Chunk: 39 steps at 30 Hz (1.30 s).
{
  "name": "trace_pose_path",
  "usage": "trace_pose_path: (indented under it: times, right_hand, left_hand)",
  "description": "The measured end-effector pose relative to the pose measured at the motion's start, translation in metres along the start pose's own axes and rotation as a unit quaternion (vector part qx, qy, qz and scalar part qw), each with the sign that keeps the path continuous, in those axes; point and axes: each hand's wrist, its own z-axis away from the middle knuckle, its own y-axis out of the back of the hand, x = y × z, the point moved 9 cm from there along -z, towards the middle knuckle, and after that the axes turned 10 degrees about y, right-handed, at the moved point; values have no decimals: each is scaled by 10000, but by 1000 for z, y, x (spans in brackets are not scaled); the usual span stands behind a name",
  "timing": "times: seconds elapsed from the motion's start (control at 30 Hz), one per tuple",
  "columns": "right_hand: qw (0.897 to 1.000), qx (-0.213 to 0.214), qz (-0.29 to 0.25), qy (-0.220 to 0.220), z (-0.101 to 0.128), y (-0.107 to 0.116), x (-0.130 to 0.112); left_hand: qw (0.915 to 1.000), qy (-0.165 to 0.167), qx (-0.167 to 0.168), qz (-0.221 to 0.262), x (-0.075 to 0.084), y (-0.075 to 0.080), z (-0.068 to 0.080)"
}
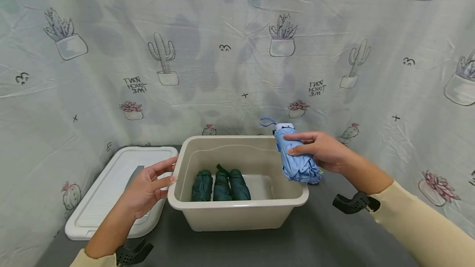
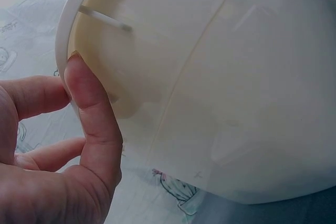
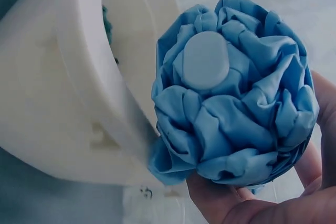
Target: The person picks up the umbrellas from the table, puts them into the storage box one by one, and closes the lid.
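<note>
My right hand (image 1: 326, 151) grips a blue folded umbrella (image 1: 297, 160) over the right rim of a beige plastic bin (image 1: 241, 217). The umbrella's pale handle and wrist loop point up and away. In the right wrist view, the bunched end of the umbrella (image 3: 236, 108) faces the camera beside the bin's rim (image 3: 94, 51). My left hand (image 1: 148, 188) pinches the bin's left rim, with thumb and fingers on either side of it in the left wrist view. Inside the bin lie three dark green folded umbrellas (image 1: 222, 186), side by side at its left and middle.
A white lid (image 1: 107, 193) lies left of the bin, partly behind my left hand. Everything stands on a dark grey surface (image 1: 319, 234). A curtain printed with cacti (image 1: 237, 73) hangs close behind the bin and at both sides.
</note>
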Motion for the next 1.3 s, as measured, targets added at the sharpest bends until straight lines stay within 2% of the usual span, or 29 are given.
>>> trace_pose_path:
  times: [0.33, 0.67, 0.93, 1.3]
  right_hand:
    - [9991, -236, -260, -232, -17, -31, -2]
    - [9944, -380, 399, -901, -36, -52, 11]
    - [9828, -567, 887, -1518, -52, -67, 23]
    - [9583, -1414, 1123, -2216, -71, -93, 46]
  left_hand:
    - [9999, -62, -70, 68, 0, 1, -1]
    - [9998, -125, -130, 50, 2, 0, -1]
    - [9999, -95, -126, 45, 0, 1, -1]
    - [9996, -138, -242, 96, 0, 0, -2]
